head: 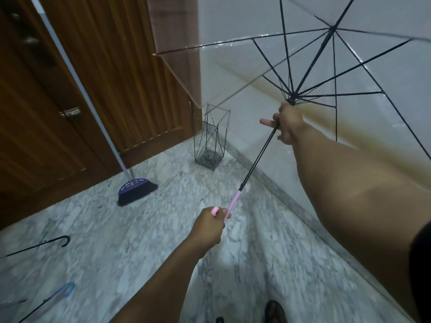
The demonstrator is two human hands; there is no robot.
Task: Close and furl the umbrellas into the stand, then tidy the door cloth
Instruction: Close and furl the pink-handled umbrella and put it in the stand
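I hold a clear umbrella point(261, 157) with black ribs, a black shaft and a pink handle; its canopy is spread open at the upper right. My left hand point(210, 226) grips the pink handle low in the middle. My right hand point(288, 123) is closed around the shaft just under the runner, where the ribs meet. A black wire umbrella stand point(210, 142) sits empty in the corner by the door. Two other umbrellas lie on the floor at the left, one with a black hook handle point(59, 241), one with a blue handle point(66, 289).
A broom point(136, 186) with a purple head leans against the wooden door point(112, 73). The floor is grey marble point(140, 241). A white wall with a skirting edge runs along the right. My foot point(275, 312) shows at the bottom.
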